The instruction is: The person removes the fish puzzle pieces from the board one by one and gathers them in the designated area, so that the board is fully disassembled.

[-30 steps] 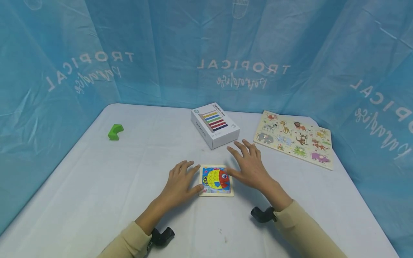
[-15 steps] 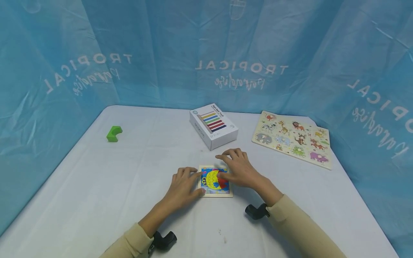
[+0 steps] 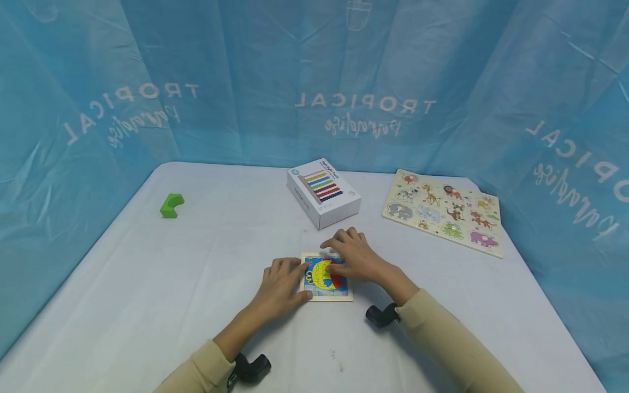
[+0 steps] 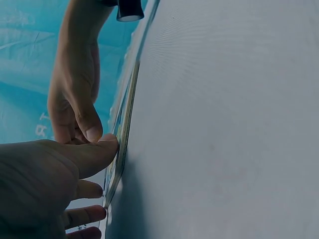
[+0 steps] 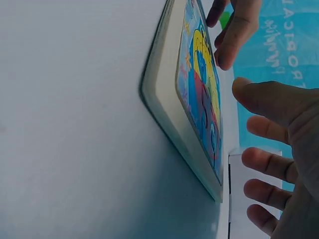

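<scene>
A small square jigsaw puzzle in a pale wooden frame, showing a yellow and red fish, lies flat on the white-covered table. My left hand is at its left side, thumb at the lower left corner and fingertips along the left edge. Over the right part of the picture hovers my right hand, hiding the fish's head in the head view. In the right wrist view that hand's thumb and loosely bent fingers stand apart from the puzzle, nothing between them. The left thumb reaches the frame's edge in the left wrist view.
Behind the puzzle stands a white box printed with coloured rows. A wooden animal peg board lies at the back right, and a green arch block at the far left. Blue curtains enclose the table's back and sides.
My right hand has come left and down, from the puzzle's right side to above its picture. My left hand has shifted slightly, closer against the left edge.
</scene>
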`<state>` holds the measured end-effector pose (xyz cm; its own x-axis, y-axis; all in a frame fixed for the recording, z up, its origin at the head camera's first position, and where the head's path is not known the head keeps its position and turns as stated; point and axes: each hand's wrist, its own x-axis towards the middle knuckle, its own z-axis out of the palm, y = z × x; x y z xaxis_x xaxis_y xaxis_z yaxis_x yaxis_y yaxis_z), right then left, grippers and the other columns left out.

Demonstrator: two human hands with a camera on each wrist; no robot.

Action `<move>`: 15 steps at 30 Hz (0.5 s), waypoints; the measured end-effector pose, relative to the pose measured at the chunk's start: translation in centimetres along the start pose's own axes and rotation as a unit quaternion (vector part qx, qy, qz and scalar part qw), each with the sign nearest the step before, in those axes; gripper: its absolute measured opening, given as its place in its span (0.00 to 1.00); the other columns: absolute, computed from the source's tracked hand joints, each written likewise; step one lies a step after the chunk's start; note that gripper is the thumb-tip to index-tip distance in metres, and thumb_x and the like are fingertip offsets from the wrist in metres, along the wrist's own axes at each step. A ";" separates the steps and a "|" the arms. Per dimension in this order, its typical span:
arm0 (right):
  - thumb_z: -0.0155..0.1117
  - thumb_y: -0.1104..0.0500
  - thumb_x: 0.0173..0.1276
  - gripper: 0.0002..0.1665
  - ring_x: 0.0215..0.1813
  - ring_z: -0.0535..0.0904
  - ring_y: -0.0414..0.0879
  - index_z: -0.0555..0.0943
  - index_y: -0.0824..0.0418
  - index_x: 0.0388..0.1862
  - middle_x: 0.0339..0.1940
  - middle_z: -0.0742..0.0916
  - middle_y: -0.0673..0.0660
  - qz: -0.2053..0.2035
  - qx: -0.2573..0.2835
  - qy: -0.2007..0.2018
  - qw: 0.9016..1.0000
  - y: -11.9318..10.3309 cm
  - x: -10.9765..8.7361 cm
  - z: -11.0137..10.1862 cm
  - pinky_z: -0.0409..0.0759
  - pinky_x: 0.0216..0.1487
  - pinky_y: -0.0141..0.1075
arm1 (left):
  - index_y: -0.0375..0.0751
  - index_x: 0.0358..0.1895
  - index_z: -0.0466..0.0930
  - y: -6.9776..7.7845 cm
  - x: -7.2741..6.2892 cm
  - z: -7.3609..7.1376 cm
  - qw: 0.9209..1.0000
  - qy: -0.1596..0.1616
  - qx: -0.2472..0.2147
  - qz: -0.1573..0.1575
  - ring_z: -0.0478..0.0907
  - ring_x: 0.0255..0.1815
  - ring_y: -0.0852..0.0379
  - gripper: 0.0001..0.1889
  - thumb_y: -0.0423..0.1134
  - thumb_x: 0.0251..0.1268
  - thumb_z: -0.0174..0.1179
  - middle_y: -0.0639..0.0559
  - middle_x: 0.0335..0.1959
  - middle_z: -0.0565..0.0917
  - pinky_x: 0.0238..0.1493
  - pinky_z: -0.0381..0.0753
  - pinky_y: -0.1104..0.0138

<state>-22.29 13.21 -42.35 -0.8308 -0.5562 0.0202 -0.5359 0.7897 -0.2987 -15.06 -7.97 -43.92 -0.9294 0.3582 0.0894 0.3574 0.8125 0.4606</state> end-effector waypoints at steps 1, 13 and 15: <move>0.67 0.45 0.59 0.28 0.54 0.64 0.47 0.76 0.45 0.59 0.51 0.77 0.51 0.000 0.002 -0.002 1.000 0.0 0.1 0.0 0.63 0.59 0.46 | 0.42 0.63 0.72 0.0 0.0 0.0 1.000 0.000 0.000 0.001 0.60 0.65 0.41 0.31 0.48 0.55 0.66 0.41 0.63 0.69 0.61 0.61 0.46; 0.67 0.45 0.59 0.27 0.54 0.64 0.46 0.77 0.46 0.58 0.50 0.77 0.51 -0.004 0.008 -0.024 1.000 -0.2 0.7 0.3 0.63 0.57 0.45 | 0.41 0.63 0.73 0.3 0.0 0.0 1.000 -0.010 0.007 0.008 0.59 0.66 0.39 0.31 0.48 0.56 0.65 0.41 0.65 0.68 0.62 0.59 0.43; 0.66 0.45 0.60 0.26 0.53 0.64 0.46 0.77 0.46 0.58 0.50 0.77 0.51 -0.007 0.007 -0.029 1.000 -0.2 0.9 0.3 0.63 0.57 0.44 | 0.42 0.63 0.72 0.2 0.0 0.0 1.000 -0.013 0.011 0.007 0.58 0.66 0.39 0.31 0.49 0.56 0.65 0.41 0.65 0.68 0.62 0.59 0.42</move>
<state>-22.86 12.49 -42.56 -0.8129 -0.5816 -0.0309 -0.5448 0.7781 -0.3128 -14.96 -7.76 -43.85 -0.9215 0.3815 0.0731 0.3731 0.8171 0.4395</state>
